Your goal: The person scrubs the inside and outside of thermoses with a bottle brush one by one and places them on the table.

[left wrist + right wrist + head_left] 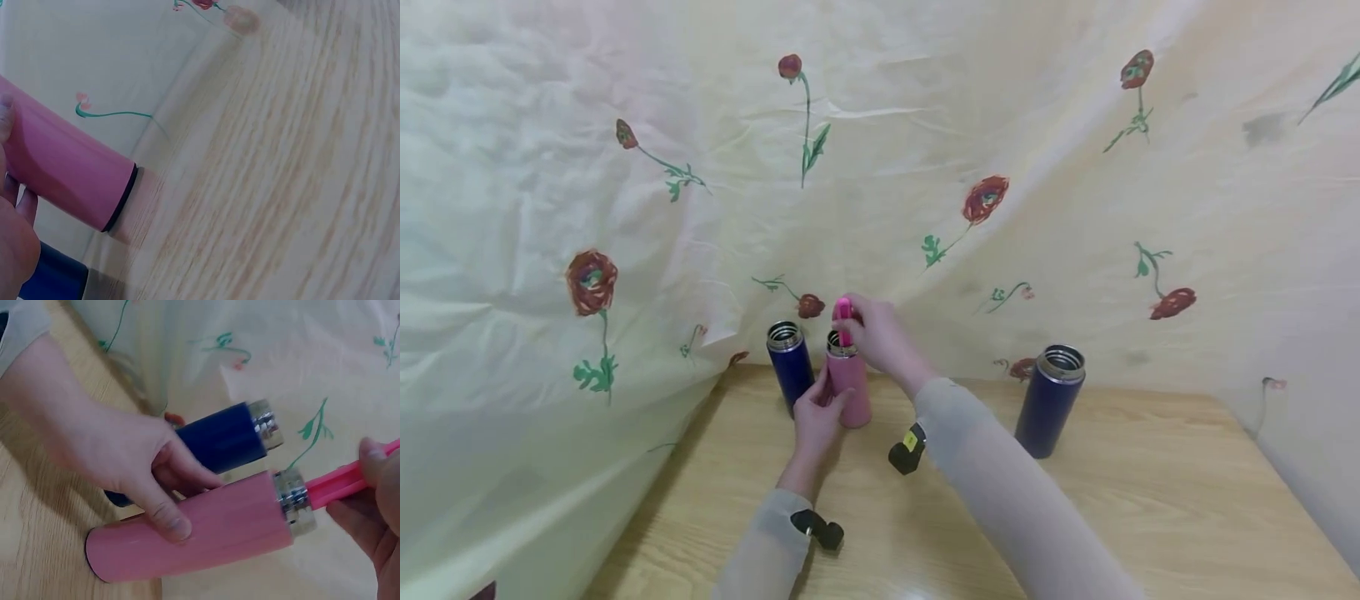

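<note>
A pink bottle [851, 392] with a bare metal neck stands on the table, and my left hand [817, 419] grips its body, thumb on the near side. Above its mouth, my right hand [880, 335] pinches a bright pink handle [340, 484]. The handle's lower end reaches into the bottle's open neck [295, 501] in the right wrist view; whatever lies inside is hidden. Just left of the pink bottle is a lidless dark blue bottle [792, 367], partly behind my left hand. The left wrist view shows the pink bottle's black base rim [122, 199] at the table surface.
Farther right stands another open dark blue bottle [1051, 404]. A pale cloth [880, 225] with red flowers hangs behind and along the sides of the wooden table [1157, 500]. Dark cameras are strapped to both sleeves.
</note>
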A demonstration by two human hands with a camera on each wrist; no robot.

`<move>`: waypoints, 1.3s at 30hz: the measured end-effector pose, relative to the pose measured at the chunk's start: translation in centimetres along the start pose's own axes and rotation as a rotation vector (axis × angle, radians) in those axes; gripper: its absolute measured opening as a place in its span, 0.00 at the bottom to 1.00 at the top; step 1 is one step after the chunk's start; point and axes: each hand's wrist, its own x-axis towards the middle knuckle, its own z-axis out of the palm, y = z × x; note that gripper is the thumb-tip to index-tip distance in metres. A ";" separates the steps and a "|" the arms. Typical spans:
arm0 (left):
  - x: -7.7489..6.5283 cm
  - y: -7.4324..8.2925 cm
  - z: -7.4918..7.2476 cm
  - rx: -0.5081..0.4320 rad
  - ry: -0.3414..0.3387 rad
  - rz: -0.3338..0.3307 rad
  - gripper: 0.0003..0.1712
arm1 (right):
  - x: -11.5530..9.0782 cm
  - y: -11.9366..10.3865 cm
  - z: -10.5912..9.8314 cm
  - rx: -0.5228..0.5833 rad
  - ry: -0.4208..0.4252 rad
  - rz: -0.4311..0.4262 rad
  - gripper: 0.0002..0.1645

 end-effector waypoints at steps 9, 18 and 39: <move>-0.2 -0.5 0.2 0.092 -0.004 0.037 0.46 | 0.5 0.8 0.8 -0.006 0.075 0.038 0.04; -0.3 0.5 1.4 0.031 0.052 -0.009 0.46 | -1.2 2.5 0.0 0.203 0.119 0.055 0.06; -4.7 6.2 4.5 0.376 -0.487 0.214 0.42 | -16.8 9.1 -6.7 0.608 0.522 0.079 0.14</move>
